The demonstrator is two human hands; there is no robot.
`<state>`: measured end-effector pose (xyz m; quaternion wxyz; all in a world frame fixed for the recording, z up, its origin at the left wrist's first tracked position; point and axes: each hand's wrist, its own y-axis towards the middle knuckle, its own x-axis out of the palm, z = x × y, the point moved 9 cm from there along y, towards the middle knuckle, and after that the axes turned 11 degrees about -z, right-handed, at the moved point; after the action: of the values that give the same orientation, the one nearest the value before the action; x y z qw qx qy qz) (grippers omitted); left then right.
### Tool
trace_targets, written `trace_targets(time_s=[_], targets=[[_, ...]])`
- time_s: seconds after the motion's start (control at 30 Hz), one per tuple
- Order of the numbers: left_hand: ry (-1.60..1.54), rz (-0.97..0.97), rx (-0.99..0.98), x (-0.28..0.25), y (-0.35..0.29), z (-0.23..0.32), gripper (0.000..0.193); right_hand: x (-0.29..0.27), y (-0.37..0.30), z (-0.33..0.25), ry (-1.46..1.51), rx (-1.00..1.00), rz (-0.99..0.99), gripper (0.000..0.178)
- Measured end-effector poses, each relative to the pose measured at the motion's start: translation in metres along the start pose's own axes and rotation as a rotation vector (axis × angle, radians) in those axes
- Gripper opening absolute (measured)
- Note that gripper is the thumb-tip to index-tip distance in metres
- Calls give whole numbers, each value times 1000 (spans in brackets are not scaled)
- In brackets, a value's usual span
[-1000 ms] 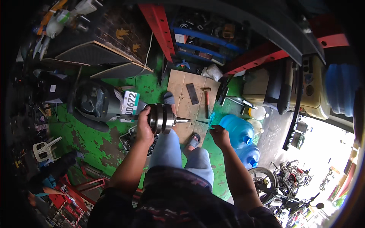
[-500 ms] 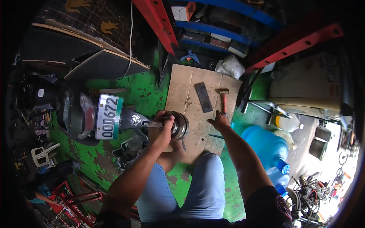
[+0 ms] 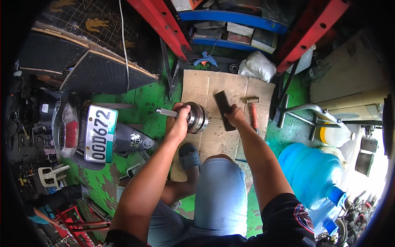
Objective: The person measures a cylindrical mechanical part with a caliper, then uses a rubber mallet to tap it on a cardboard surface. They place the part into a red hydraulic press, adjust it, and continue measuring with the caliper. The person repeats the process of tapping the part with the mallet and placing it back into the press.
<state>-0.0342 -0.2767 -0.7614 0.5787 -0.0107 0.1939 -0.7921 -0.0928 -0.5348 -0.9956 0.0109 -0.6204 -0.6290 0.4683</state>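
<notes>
Green-painted floor (image 3: 138, 96), worn bare in patches, runs past the red posts (image 3: 164, 29) and the parked scooter (image 3: 127, 138), and a flat sheet of cardboard (image 3: 197, 90) lies in front of my knees. My hands are apart: the left hand (image 3: 179, 123) is wrapped tight around the crankshaft (image 3: 199, 117), close against its thick round discs, above the left part of the cardboard; the right hand (image 3: 234, 116) reaches the dark block (image 3: 222, 105), fingers at its right edge, though I cannot tell whether they have closed on it. I judge the crankshaft heavy, so the left grip should stay firm near the discs, wrist straight, while the right fingers take the block squarely, clear of the hammer (image 3: 254, 113) beside it. The crankshaft looks bare and silvery, with bright rims and a darker band between the discs; its ridged end points left.
</notes>
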Motion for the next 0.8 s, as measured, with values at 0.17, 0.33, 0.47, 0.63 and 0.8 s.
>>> trace_targets(time_s=[0.17, 0.33, 0.47, 0.63, 0.8], targets=[[99, 6, 38, 21, 8, -21, 37, -3, -28, 9, 323, 28, -76, 61], [353, -68, 64, 57, 4, 5, 41, -65, -101, -11, 791, -176, 40, 47], [449, -66, 24, 82, 7, 9, 49, -112, -148, -47, 835, -295, 67, 49], [487, -93, 0, 111, 11, 20, 48, -127, -150, -38, 801, -328, 166, 48], [565, -101, 40, 127, 14, 25, 51, -124, -146, -43, 610, -380, 195, 47]])
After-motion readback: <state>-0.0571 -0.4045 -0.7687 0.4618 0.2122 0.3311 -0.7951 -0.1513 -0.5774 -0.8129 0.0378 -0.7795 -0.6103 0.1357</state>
